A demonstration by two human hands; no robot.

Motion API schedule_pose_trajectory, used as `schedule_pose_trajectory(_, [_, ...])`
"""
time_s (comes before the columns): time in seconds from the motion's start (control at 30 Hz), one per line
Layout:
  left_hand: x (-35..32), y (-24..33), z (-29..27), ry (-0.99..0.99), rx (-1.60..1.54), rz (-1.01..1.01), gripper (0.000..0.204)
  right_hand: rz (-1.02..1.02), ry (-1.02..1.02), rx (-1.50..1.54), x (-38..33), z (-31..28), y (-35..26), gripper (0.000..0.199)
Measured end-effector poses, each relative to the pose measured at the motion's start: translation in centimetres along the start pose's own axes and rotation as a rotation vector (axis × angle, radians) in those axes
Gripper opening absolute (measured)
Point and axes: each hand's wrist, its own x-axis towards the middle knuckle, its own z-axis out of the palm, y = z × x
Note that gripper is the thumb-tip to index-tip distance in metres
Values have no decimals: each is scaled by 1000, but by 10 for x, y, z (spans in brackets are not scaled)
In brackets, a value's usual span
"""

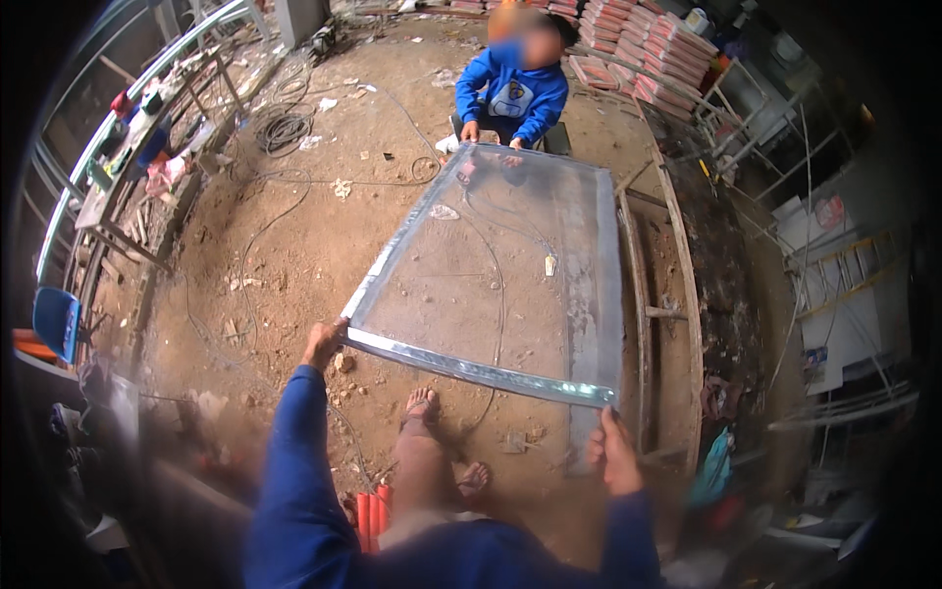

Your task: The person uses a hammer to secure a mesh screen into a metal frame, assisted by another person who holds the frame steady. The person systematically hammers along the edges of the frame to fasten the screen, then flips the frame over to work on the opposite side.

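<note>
- Glazed metal frame [496, 285]: a large rectangular panel of clear sheet edged in bright silvery channel, held level above the dirt floor [294, 245], between the wearer at the near end and a second person in a blue top [512, 93] at the far end.
- Its long axis runs near to far, leaning slightly left to right; the near short edge lies straight ahead of both hands.
- Left hand [324, 344]: fingers closed on the near left corner of the frame.
- Right hand [613, 454]: sits at the near right corner, fingertips up against the rail; whether the fingers are truly clamped on it I cannot tell.
- Both hands are about equally close to the frame, one at each near corner.
- Far end: the other person's hands [491, 135] rest on the far rail.
- Through the clear sheet the ground and a loose cable show; a small pale tag [550, 265] sits on the pane.
- To the right lies a rough wooden ladder-like frame [677, 285]; coiled cable [285, 128] lies far left; stacked sacks [638, 49] stand far right.
</note>
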Motion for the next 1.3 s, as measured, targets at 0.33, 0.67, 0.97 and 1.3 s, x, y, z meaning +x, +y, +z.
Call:
schedule_pose_trajectory(0.33, [-285,22,110,17,-919,-184,92,-55,-372,237,-40,70,92,19])
schedule_pose_trajectory(0.67, [-220,46,112,-216,-1520,-485,92,-118,-594,259,-60,179,137,26])
schedule_pose_trajectory(0.97, [-70,-32,73,-252,-1310,-531,36,169,-949,-122,24,223,136,76])
schedule_pose_trajectory(1.3, [4,33,-155,70,-614,-422,34,340,-611,-264,229,304,69,52])
